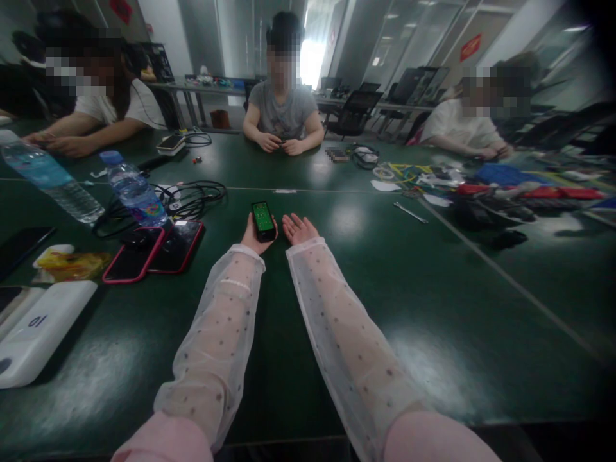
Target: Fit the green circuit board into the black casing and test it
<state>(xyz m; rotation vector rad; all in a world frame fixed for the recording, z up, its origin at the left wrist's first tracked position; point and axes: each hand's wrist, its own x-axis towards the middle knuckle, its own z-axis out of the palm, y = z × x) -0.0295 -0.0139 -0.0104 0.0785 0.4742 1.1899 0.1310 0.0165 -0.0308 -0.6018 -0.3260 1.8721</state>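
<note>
A small black handheld device point(263, 220) with a lit green screen rests in my left hand point(251, 234). The fingers wrap round its sides, and its screen faces up toward me. What the screen shows is too small to read. Just to the right, apart from the device, my right hand point(301, 228) lies palm up by the table surface with its fingers spread and nothing in it. Sheer white dotted sleeves cover both my forearms.
On the green table point(457, 289), two phones point(132, 260), bottles point(132, 186), black cables point(202, 190) and a white power bank point(45, 333) lie left. A wrench point(410, 212) and tangled wires point(418, 173) are right. A person point(283, 109) sits opposite; others sit either side.
</note>
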